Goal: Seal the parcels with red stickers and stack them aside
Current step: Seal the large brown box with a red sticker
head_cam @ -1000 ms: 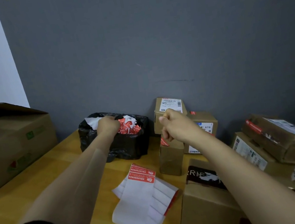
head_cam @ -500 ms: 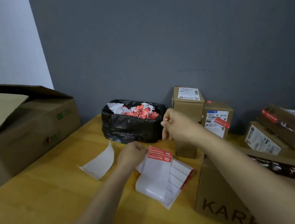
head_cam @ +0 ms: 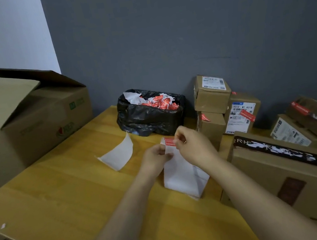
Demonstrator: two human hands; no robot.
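Red sticker [head_cam: 168,140] tops the white backing sheet [head_cam: 184,178]; I see my right hand [head_cam: 194,146] pinching it, my left hand [head_cam: 154,159] gripping the sheet.

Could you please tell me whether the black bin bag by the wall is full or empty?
Full, or nearly: the black bin bag holds crumpled red-and-white scraps heaped to its rim.

A red sticker [head_cam: 169,140] is borne atop an upright white sheet [head_cam: 182,170]; brown parcels [head_cam: 211,94] are stacked at the tabletop's [head_cam: 60,188] far edge.
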